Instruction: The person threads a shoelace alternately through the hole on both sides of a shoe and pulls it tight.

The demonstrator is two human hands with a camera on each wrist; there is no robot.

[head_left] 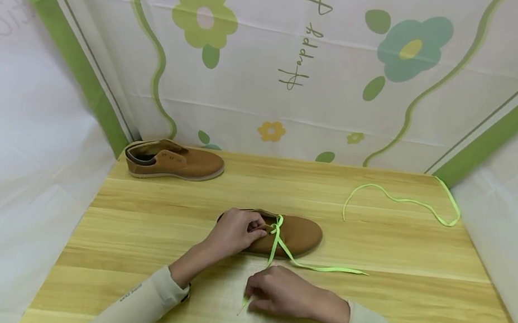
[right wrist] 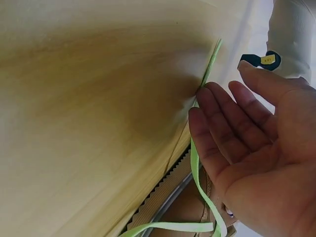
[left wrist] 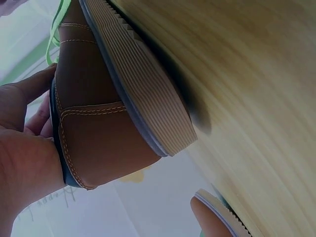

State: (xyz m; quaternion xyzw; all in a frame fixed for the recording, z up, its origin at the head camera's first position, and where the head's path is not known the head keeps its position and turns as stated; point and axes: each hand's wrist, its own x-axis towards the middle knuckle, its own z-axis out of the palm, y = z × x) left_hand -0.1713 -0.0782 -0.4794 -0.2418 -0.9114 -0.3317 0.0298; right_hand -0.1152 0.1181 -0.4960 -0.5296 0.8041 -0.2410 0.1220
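A brown shoe [head_left: 300,236] stands mid-table, toe to the right, with a bright green shoelace [head_left: 274,246] threaded and crossed at its eyelets. My left hand [head_left: 235,231] lies over the shoe's opening, thumb and fingers pinching the flap edge beside the eyelets. In the left wrist view those fingers reach over the collar, and the brown heel side fills the middle. Just in front of the shoe, my right hand [head_left: 286,293] is beside one hanging lace end. The right wrist view has its fingers [right wrist: 217,123] loosely bent against the lace, the thumb apart. The other lace end trails right.
A second brown shoe [head_left: 192,165], without a lace, stands at the back left of the wooden table [head_left: 134,243]. Another green lace [head_left: 405,200] lies loose at the back right. A white curtain [head_left: 249,92] with printed flowers hangs behind the table.
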